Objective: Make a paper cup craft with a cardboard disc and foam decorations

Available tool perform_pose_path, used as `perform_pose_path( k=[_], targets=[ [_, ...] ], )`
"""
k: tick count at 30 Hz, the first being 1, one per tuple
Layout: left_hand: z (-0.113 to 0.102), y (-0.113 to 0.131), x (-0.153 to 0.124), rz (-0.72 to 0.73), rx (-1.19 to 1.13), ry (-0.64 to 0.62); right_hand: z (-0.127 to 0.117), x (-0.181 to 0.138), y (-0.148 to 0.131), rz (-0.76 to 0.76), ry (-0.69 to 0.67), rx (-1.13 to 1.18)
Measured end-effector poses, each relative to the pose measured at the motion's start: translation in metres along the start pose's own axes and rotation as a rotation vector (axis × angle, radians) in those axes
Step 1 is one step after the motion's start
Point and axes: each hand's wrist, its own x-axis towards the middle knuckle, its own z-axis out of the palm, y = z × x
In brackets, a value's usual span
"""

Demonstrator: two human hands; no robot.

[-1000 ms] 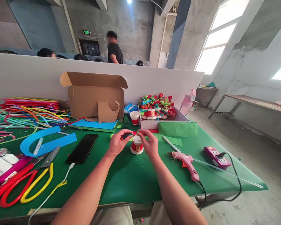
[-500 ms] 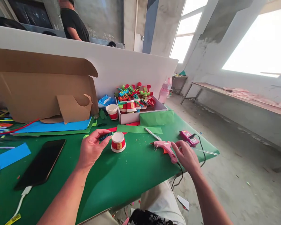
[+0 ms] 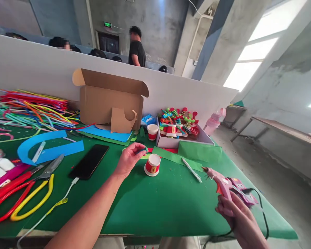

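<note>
My left hand [image 3: 131, 157] pinches a small dark green coiled piece [image 3: 142, 150], mostly hidden behind the fingers. Just right of it, a red and white paper cup [image 3: 153, 166] stands upside down on the green table, not touched by the hand. In my right hand [image 3: 233, 209] is a pink hot glue gun [image 3: 220, 181], held by its handle above the table's right side. The nozzle points left, towards the cup. A white pen-like stick [image 3: 191, 170] lies between the cup and the glue gun.
A white box [image 3: 186, 142] of colourful cup figures stands behind, beside another paper cup [image 3: 152, 132]. Green paper [image 3: 200, 151] lies in front of the box. Leftward are a phone [image 3: 89, 162], scissors [image 3: 48, 169], blue paper strips [image 3: 67, 150] and many pipe cleaners [image 3: 36, 110]. A power strip [image 3: 245, 193] sits at right.
My right hand has taken hold of the glue gun and lifted it off the table. My left hand still holds the coiled piece near the cup. The view has turned left.
</note>
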Motion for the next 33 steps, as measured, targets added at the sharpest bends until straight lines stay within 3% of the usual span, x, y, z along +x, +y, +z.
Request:
perform_pose_path(
  k=[3,6,12,16,22,33],
  targets=[
    [-0.001,-0.002,0.001,-0.007,-0.013,-0.012,0.017,0.001,-0.012,0.168,-0.193,0.243],
    [-0.002,-0.003,0.001,-0.015,-0.036,-0.04,0.047,0.001,-0.021,0.149,-0.229,0.353],
    [-0.004,-0.004,0.0,-0.018,-0.1,-0.13,0.109,-0.014,-0.031,-0.074,-0.449,0.161],
    [-0.004,-0.006,0.001,-0.01,-0.068,-0.179,0.135,-0.02,-0.037,-0.17,-0.502,0.009],
    [-0.005,-0.007,0.002,0.02,-0.042,-0.196,0.149,-0.024,-0.039,-0.236,-0.429,-0.06],
    [-0.004,-0.004,0.001,0.026,-0.02,-0.196,0.153,-0.022,-0.036,-0.256,-0.46,-0.1]
  ],
)
